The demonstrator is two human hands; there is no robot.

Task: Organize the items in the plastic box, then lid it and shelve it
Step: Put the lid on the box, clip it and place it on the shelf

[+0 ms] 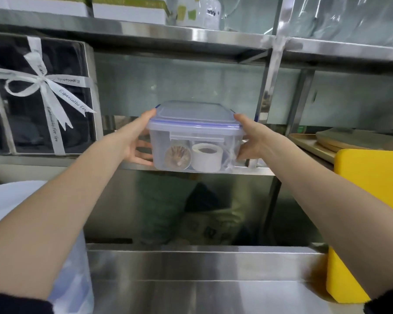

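Note:
A clear plastic box with its translucent lid clipped on sits at the front edge of the steel shelf. Inside it lie a round container of sticks, a white roll of tape and some clear plastic at the right. My left hand grips the box's left side and my right hand grips its right side, thumbs up at the lid's rim.
A dark gift box tied with a white ribbon stands on the shelf to the left. Wooden trays lie at the right, with a yellow board in front of them. A white tub is at lower left.

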